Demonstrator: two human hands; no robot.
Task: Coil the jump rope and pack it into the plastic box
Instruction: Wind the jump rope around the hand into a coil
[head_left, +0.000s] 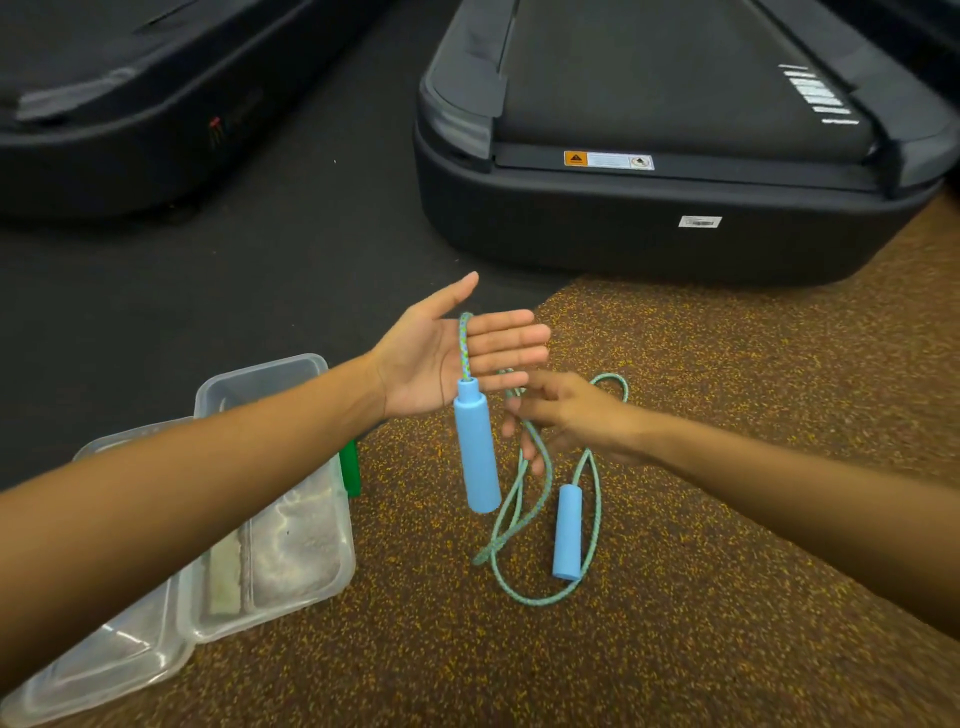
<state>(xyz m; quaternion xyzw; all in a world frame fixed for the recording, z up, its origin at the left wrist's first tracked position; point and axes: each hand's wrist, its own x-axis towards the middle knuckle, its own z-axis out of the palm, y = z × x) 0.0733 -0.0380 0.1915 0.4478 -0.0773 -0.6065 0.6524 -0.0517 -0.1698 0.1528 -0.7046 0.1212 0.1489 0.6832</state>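
Observation:
My left hand (441, 353) is held flat, palm up, fingers straight. The teal jump rope (519, 499) is draped over it between thumb and fingers, and one blue foam handle (477, 447) hangs below the palm. My right hand (566, 415) sits just right of it, fingers pinching the rope strand that runs down from the left hand. The rest of the rope lies looped on the speckled floor with the second blue handle (567, 531). The clear plastic box (291, 587) stands on the floor at lower left, partly hidden by my left forearm.
A clear lid (88, 670) lies by the box at bottom left. A green object (351, 467) peeks out behind the box. Two black treadmill bases (665, 228) (104, 130) stand ahead on a dark mat. Brown speckled floor (675, 623) spreads to the right.

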